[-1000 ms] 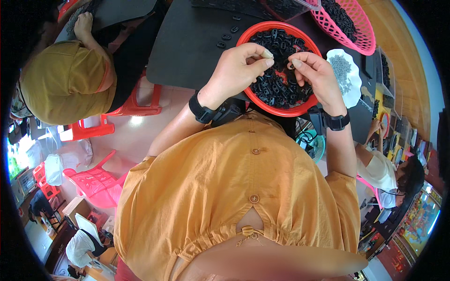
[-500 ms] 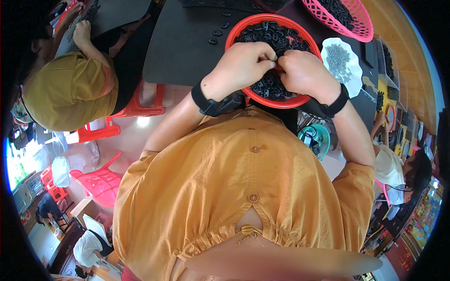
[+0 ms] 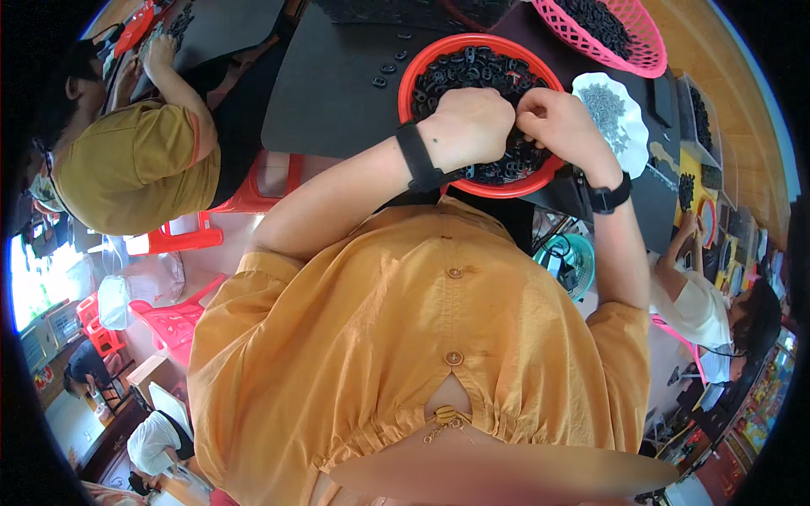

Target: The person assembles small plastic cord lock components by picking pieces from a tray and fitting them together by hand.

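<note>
Both hands are over a red basin (image 3: 405, 97) filled with small black plastic parts (image 3: 485, 61). My left hand (image 3: 474, 126) is closed, its back toward the view and its fingertips hidden. Close on its right, my right hand (image 3: 561, 126) has thumb and fingers bent together in a pinch above the basin's right side. What either hand holds is too small or too hidden to make out. To the right stands a white scalloped dish (image 3: 635, 160) with small grey pieces (image 3: 603, 105) in it. Several loose black parts (image 3: 388, 68) lie on the table left of the basin.
A pink openwork basket (image 3: 652, 55) with dark pieces stands at the far right of the dark table (image 3: 325, 97). Below the table edge is a teal basket (image 3: 584, 261). Co-workers sit at left (image 3: 126, 169) and right (image 3: 692, 295); a red stool (image 3: 181, 242) stands at left.
My left hand has moved right and turned, so its back now hides its fingers. My right hand has shifted a little right and turned, showing its pinched fingers. The hands are slightly farther apart.
</note>
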